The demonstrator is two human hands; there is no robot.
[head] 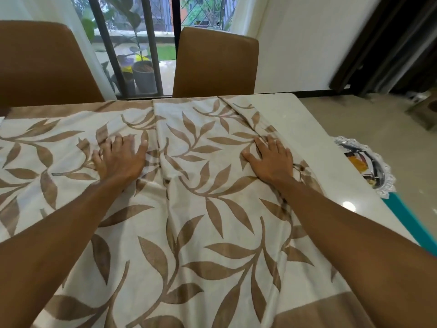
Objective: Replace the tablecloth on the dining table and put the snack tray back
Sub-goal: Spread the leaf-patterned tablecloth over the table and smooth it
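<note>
Draping over the near edge, the tablecloth, cream with brown leaves and a brown border, is being spread across the table, whose right end is being left bare. Farther in, the cloth is being pressed by both hands. The left hand is being held flat, palm down on a wrinkled patch, fingers straight and slightly spread. The right hand is likewise being laid open and flat near the cloth's right edge, fingertips touching a fold; nothing is being gripped by either. Beyond the table's right side, the snack tray is being partly hidden by the table edge; its contents are hard to make out. At the far side, the left chair is being cut off by the frame, and the right chair is being shown before a barred window.
</note>
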